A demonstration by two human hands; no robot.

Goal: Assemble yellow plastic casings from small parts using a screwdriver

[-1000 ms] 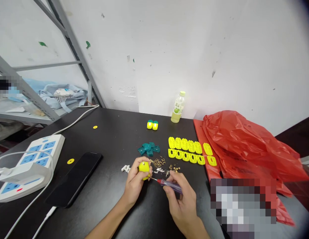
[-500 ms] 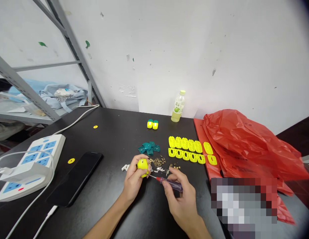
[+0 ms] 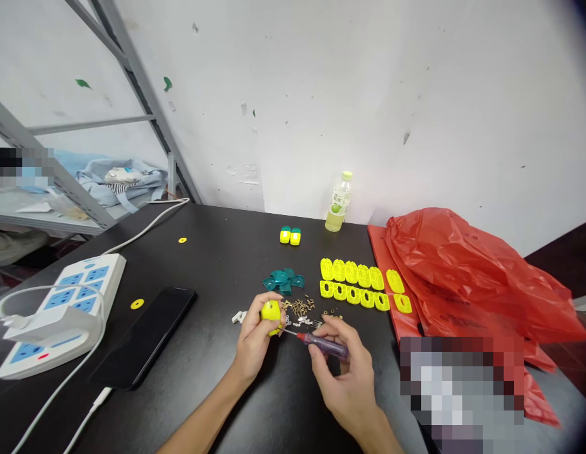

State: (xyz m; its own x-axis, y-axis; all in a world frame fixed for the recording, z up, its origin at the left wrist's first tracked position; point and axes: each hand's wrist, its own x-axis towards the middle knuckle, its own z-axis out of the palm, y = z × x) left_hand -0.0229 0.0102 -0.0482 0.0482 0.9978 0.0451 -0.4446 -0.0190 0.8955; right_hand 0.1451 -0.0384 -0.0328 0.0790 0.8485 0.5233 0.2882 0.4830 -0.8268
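My left hand [image 3: 256,337] is closed around a small yellow plastic casing [image 3: 270,311]. In my right hand [image 3: 346,372] is a screwdriver [image 3: 325,345] with a purple handle and red collar; its thin shaft points left, with the tip at the casing's lower right side. Whether the tip sits in a screw is too small to tell. Just behind my hands lie a heap of brass screws [image 3: 300,308], small silvery metal pieces [image 3: 302,321] and a pile of teal plastic covers [image 3: 284,279]. White pieces [image 3: 238,317] lie left of my left hand.
Yellow casing halves [image 3: 351,273] stand in two rows to the right, by red plastic bags [image 3: 463,271]. Farther back are two yellow-and-teal assembled units [image 3: 290,236] and a drink bottle [image 3: 339,203]. A phone [image 3: 144,338] and a power strip [image 3: 100,277] occupy the left.
Both hands keep nearly the same pose, casing and screwdriver still held. The whole view has shifted very slightly.
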